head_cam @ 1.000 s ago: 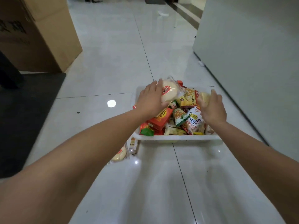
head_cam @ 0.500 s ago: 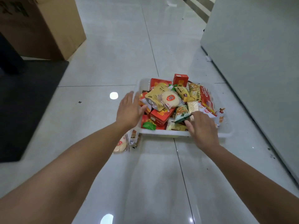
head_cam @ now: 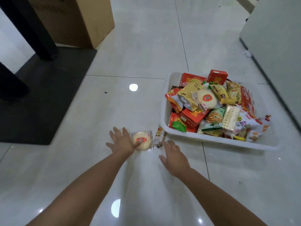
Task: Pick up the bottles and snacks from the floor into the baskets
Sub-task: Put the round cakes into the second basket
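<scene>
Snacks (head_cam: 211, 108) are sitting heaped in the white basket (head_cam: 211, 141) at right on the tiled floor (head_cam: 138, 54). Wrapped bun (head_cam: 145, 142) and a small sachet (head_cam: 158, 135) are lying on the floor just beside the basket's near-left corner. Left hand (head_cam: 121, 141), fingers spread flat, is touching the bun's left side, grasping nothing. Right hand (head_cam: 174, 154) is hovering released, fingers loose, just beside the sachet. Cardboard box (head_cam: 73, 18) is standing far left by a black mat (head_cam: 48, 95).

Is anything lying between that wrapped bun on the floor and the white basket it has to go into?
Only a small snack packet, on the floor between the wrapped bun and the white basket's near corner. Lifted, the bun should clear it.
</scene>
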